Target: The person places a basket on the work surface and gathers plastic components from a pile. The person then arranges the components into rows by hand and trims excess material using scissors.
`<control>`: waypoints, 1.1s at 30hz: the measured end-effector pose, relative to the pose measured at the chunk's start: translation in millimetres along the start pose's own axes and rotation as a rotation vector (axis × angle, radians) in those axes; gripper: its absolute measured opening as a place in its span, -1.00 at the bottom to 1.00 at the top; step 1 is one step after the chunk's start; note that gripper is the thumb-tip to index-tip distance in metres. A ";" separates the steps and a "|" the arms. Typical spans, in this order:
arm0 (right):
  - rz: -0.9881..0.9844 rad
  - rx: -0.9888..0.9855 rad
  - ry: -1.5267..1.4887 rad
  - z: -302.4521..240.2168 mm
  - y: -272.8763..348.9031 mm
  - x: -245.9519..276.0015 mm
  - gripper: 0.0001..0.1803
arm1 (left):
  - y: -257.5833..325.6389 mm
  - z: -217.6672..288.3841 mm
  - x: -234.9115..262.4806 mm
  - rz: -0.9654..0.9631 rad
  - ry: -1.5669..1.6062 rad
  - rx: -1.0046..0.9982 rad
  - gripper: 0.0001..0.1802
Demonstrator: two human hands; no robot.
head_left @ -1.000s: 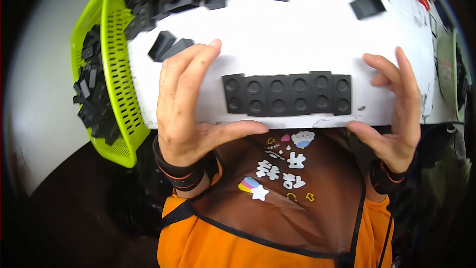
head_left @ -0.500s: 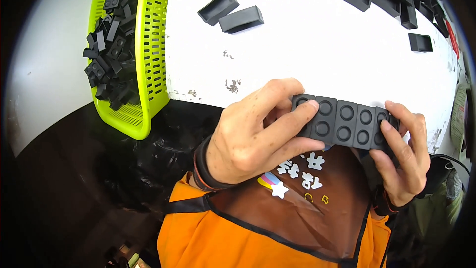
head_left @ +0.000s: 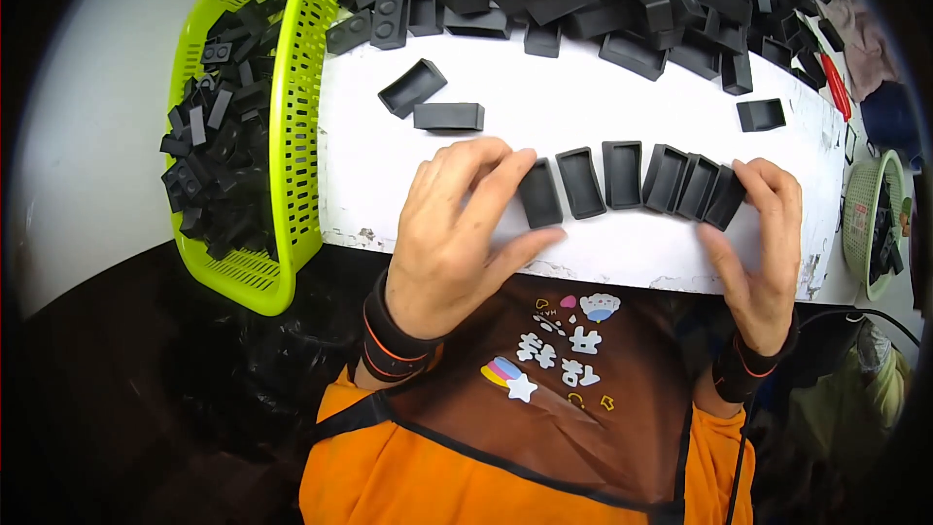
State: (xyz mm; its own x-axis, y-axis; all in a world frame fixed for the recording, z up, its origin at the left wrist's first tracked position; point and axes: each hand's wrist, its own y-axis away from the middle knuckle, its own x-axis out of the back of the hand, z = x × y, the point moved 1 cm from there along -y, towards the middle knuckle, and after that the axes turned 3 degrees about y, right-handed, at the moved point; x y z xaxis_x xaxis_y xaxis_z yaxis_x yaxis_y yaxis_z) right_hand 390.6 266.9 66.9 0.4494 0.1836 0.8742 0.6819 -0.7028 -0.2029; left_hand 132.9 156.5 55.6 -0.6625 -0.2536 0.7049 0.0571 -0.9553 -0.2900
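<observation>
A row of several hollow black rubber blocks [head_left: 623,175] lies across the white board, mostly with the open side up. The blocks at the left stand apart; those at the right lean against one another. My left hand [head_left: 447,219] is at the left end, thumb and index finger spread about the leftmost block [head_left: 541,193]. At the other end my right hand [head_left: 766,248] has its index finger against the rightmost block [head_left: 725,199] and its thumb near that block's lower end. Both hands have their fingers apart and grip nothing.
A lime-green basket [head_left: 289,151] of black blocks stands on the left. Along the far side is a large heap of black blocks [head_left: 573,0]. Two loose blocks [head_left: 449,118] lie beyond my left hand, another [head_left: 761,116] beyond my right. A pale green basket [head_left: 859,224] is far right.
The joined strip of blocks, held ring side up in both hands, has been set down on the board and now lies as separate blocks, hollow side up. Both hands have opened.
</observation>
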 end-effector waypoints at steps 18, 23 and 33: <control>0.030 0.198 -0.362 -23.2 -32.5 -18.0 -0.25 | -39.8 23.8 -25.4 -0.031 0.195 -0.177 -0.31; 0.020 0.158 -0.270 -14.2 -8.0 0.3 -0.20 | -30.1 33.5 4.1 -0.049 0.069 -0.176 -0.25; -0.278 0.178 -0.038 -19.6 -24.8 4.1 -0.08 | -41.2 29.6 -3.5 -0.374 -0.136 -0.152 -0.19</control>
State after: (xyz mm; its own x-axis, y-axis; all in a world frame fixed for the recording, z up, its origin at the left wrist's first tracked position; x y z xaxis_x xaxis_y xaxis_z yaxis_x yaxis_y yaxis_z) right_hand 364.2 271.5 84.2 0.2508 0.3791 0.8907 0.8702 -0.4914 -0.0359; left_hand 154.9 192.3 84.2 -0.5116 0.0783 0.8556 -0.2861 -0.9545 -0.0837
